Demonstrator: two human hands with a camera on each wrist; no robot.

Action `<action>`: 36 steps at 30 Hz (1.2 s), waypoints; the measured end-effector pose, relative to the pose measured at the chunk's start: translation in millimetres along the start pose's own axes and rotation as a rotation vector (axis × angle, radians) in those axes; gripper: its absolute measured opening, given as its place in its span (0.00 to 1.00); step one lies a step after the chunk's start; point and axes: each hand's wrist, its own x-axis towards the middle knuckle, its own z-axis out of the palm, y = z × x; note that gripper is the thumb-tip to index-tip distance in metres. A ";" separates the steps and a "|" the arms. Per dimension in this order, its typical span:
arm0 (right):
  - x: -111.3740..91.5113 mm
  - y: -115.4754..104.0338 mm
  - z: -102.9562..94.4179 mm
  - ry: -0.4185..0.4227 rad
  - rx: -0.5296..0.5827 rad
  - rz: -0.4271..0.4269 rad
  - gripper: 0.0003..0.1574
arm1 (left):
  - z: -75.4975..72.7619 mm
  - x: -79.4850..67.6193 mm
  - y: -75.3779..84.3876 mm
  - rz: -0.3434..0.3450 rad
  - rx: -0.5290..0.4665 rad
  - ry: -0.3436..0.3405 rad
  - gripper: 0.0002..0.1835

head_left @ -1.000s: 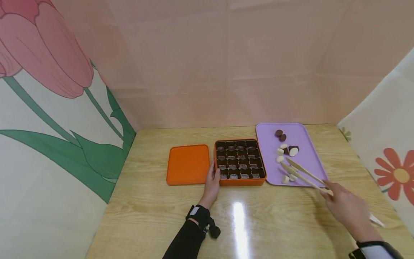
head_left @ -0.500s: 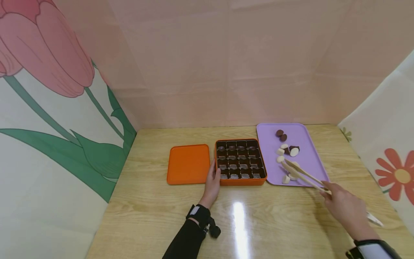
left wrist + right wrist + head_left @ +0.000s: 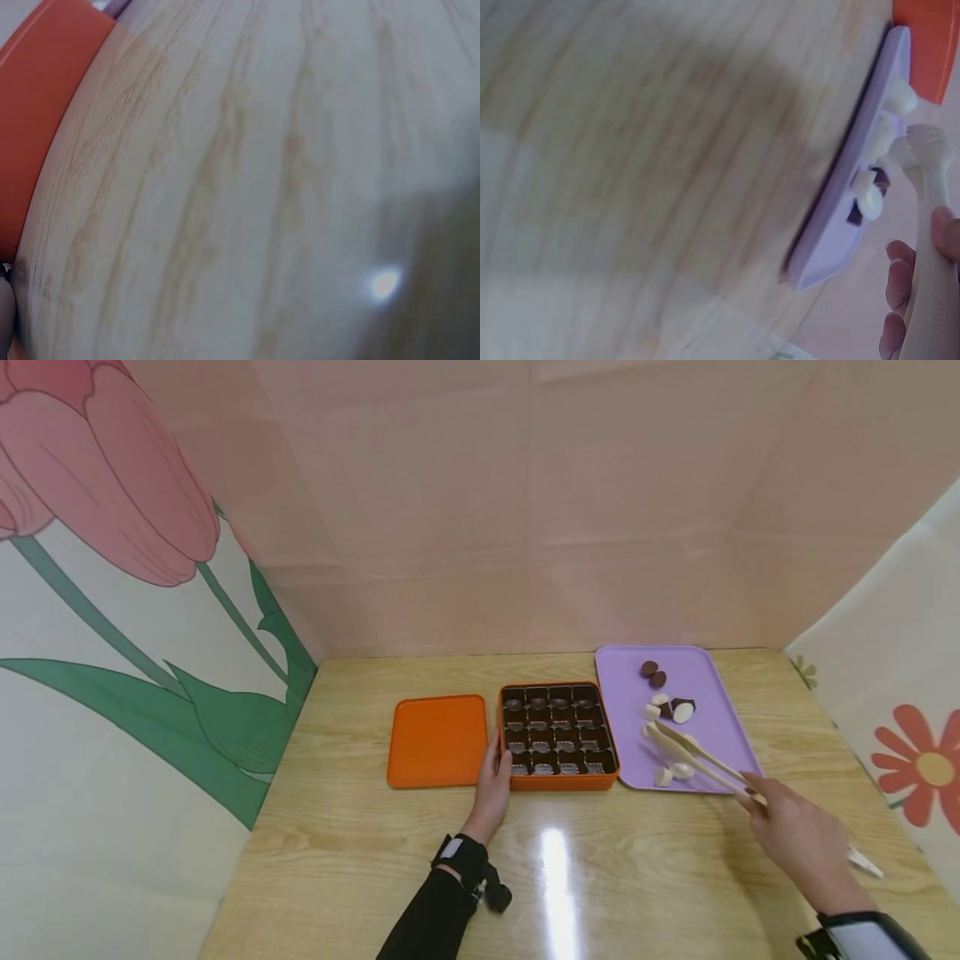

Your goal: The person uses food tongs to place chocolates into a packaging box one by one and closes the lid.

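In the head view my left hand point(image 3: 491, 789) rests against the left wall of an orange box point(image 3: 562, 783), its fingers lying straight along that side. The box holds a dark brown insert point(image 3: 558, 729) divided into small compartments. My right hand point(image 3: 798, 839) grips pale tongs point(image 3: 708, 764), thumb and fingers around the arms. Their tips reach over the purple tray point(image 3: 720, 706) and overlap a white piece in this view. Other white pieces point(image 3: 663, 776) lie nearer the tray's front edge. The right wrist view shows the tongs' toothed end point(image 3: 930, 142) close to the white pieces point(image 3: 900, 97).
An orange lid point(image 3: 437, 742) lies left of the box. Farther back on the tray are two brown round pieces point(image 3: 652, 673) and a dark-and-white piece point(image 3: 683, 710). A peach backdrop point(image 3: 525, 527) rises behind the wooden table point(image 3: 337, 860).
The tongs' tips have shifted slightly left and away from me over the tray, and the tips sit closer together. My left hand and the box have stayed put.
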 end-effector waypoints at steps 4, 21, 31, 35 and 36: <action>9.8 -11.7 -1.7 0.040 0.021 -0.035 0.22 | -1.8 -3.2 8.2 0.003 -0.012 -0.014 0.31; 59.2 -84.8 9.0 0.041 0.074 -0.216 0.24 | 0.7 0.0 3.2 0.016 -0.009 -0.007 0.30; 83.8 -143.4 30.1 -0.041 0.107 -0.292 0.24 | 0.1 3.4 -3.4 0.009 -0.005 0.003 0.31; 89.0 -161.0 40.5 -0.081 0.124 -0.307 0.24 | -0.2 4.0 -5.3 0.008 -0.012 0.000 0.30; 89.9 -164.2 42.8 -0.094 0.127 -0.307 0.24 | -0.2 4.1 -5.9 0.007 -0.013 -0.001 0.30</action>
